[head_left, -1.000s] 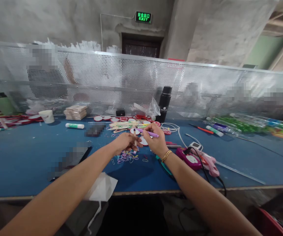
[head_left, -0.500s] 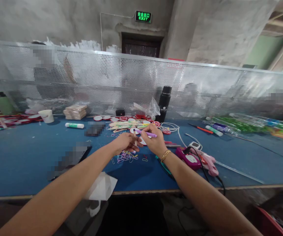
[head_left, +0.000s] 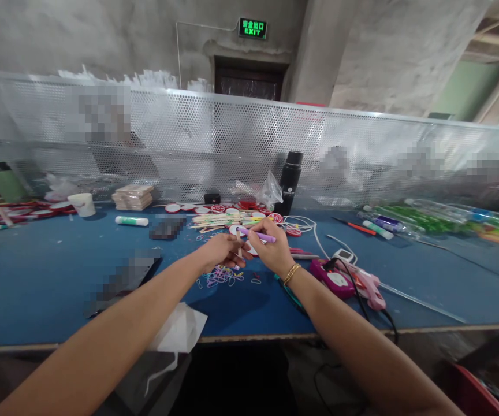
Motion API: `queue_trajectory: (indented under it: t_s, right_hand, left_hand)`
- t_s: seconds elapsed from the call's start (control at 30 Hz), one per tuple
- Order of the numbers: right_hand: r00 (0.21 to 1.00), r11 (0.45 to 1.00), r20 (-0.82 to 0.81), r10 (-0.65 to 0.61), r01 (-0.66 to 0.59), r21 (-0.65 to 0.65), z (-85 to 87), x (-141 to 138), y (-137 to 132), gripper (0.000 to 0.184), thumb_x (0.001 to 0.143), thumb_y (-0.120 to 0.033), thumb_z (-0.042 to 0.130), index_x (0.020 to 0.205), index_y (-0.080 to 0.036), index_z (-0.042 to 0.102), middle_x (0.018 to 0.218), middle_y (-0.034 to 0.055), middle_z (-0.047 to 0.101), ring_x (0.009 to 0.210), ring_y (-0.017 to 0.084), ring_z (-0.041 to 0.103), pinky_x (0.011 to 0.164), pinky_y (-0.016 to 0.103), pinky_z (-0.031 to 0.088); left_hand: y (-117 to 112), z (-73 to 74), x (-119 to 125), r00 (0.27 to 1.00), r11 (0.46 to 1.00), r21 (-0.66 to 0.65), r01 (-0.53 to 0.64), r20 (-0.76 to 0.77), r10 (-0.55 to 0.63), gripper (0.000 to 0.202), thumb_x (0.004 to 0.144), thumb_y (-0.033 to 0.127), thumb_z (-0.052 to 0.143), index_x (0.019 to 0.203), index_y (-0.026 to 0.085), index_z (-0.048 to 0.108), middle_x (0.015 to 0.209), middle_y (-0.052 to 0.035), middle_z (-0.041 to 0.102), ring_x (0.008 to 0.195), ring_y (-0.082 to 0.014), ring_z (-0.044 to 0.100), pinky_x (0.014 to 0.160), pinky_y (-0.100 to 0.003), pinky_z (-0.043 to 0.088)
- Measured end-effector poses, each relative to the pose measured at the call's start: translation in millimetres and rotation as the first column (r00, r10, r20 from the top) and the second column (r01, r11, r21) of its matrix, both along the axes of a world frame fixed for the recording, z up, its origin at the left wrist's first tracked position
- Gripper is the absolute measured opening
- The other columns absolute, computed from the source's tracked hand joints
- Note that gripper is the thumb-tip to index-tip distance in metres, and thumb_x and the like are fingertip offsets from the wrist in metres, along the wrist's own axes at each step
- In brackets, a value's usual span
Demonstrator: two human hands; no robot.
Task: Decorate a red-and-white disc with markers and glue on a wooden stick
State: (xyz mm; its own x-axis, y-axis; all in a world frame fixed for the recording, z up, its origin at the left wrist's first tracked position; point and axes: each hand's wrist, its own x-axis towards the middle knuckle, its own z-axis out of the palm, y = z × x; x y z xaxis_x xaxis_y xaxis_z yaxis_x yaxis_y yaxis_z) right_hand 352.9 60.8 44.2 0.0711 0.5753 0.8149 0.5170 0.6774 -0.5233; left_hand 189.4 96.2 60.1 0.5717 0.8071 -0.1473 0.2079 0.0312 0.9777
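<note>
Our left hand point(head_left: 219, 252) pinches the wooden stick point(head_left: 239, 238), multicoloured loops point(head_left: 222, 277) lying at its seven o'clock; our right hand point(head_left: 272, 244) grips the purple pen point(head_left: 265, 237) at the stick's three o'clock, tip near its far end. We should brace the stick firmly and press lightly.

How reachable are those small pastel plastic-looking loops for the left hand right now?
Likely yes: the loops lie on the blue table close by the left hand, with nothing visibly blocking them. But that hand grips a thin pale wooden-looking stick, which would probably hinder picking.
</note>
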Motion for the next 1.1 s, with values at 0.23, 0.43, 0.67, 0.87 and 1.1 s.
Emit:
queue_trajectory:
  t_s: [0.23,0.43,0.67,0.87,1.1]
  right_hand:
    - [1.0,1.0,0.008,0.018,-0.018,-0.016,-1.1,-0.1,-0.3,0.012,0.082,-0.021,0.057,0.072,-0.023,0.051,0.067,-0.0028,0.055,0.06,0.014,0.051,0.059,0.028,0.04]
    - [0.999,0.999,0.018,0.028,-0.027,-0.035,-0.2,-0.3,-0.2,0.012,0.082,-0.021,0.057,0.072,-0.023,0.05,0.067,-0.0028,0.054,0.06,0.014,0.051,0.059,0.028,0.04]
    - [1.0,1.0,-0.007,-0.009,0.009,-0.013,-0.3,1.0,0.4,0.011,0.083,-0.021,0.056,0.073,-0.022,0.052,0.068,-0.0022,0.057,0.061,0.014,0.052,0.06,0.028,0.04]
    - [1.0,1.0,0.001,0.023,-0.023,-0.01,-1.5,0.3,1.5,0.013,0.082,-0.021,0.057,0.071,-0.022,0.051,0.067,-0.003,0.054,0.06,0.013,0.05,0.058,0.028,0.039]
    - [1.0,1.0,-0.005,-0.021,0.021,-0.004,-0.9,1.6,2.0,0.01,0.083,-0.023,0.057,0.073,-0.022,0.053,0.067,-0.0029,0.057,0.061,0.014,0.051,0.06,0.028,0.04]
  left_hand:
    - [2.0,-2.6,-1.2,1.0,1.0,0.01,0.008,0.024,-0.009,0.025,0.078,0.033,0.067,0.09,0.012,0.065,0.088,-0.012,0.075,0.057,-0.0135,0.068,0.043,-0.018,0.041]
    - [1.4,-2.3,-1.7,1.0,1.0,0.027,0.009,0.001,-0.01,0.023,0.079,0.034,0.065,0.086,0.012,0.063,0.088,-0.0115,0.075,0.056,-0.0126,0.067,0.043,-0.018,0.041]
    - [-2.5,1.1,-1.4,1.0,1.0,0.019,0.009,-0.017,-0.009,0.023,0.08,0.032,0.063,0.09,0.012,0.065,0.088,-0.0119,0.075,0.056,-0.0122,0.066,0.045,-0.019,0.041]
    - [-0.4,-1.2,-1.4,1.0,1.0,0.028,0.014,-0.01,-0.013,0.024,0.078,0.033,0.065,0.089,0.012,0.065,0.089,-0.0117,0.075,0.057,-0.0126,0.066,0.045,-0.019,0.04]
    - [-3.9,3.0,-0.8,0.999,0.999,0.032,0.01,-0.032,-0.009,0.024,0.08,0.033,0.063,0.091,0.012,0.066,0.087,-0.0108,0.075,0.055,-0.0111,0.065,0.045,-0.018,0.038]
